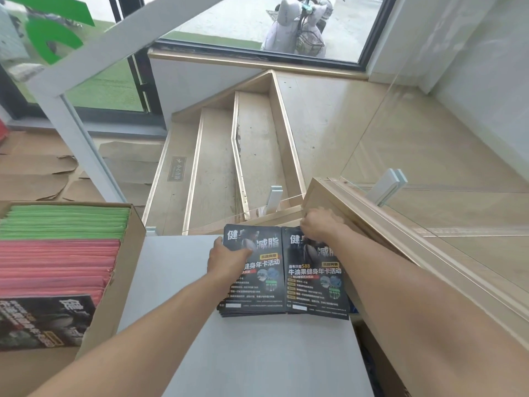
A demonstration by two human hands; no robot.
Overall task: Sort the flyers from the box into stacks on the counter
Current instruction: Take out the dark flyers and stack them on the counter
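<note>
While left hand (229, 257) presses flat on left flyer stack (257, 293) at counter (257, 353) far edge, right hand (319, 226) pinches right flyer stack's (315, 285) far edge.

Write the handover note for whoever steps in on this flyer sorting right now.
Left hand: lies on the left black flyer stack, fingers at its far left edge.
Right hand: fingers curled on the far edge of the right black flyer stack.
Both stacks sit side by side, touching, on the grey counter.
Done: two black stacks are laid out.
Left: the cardboard box to the left holds green flyers, pink flyers and a black flyer.
</note>
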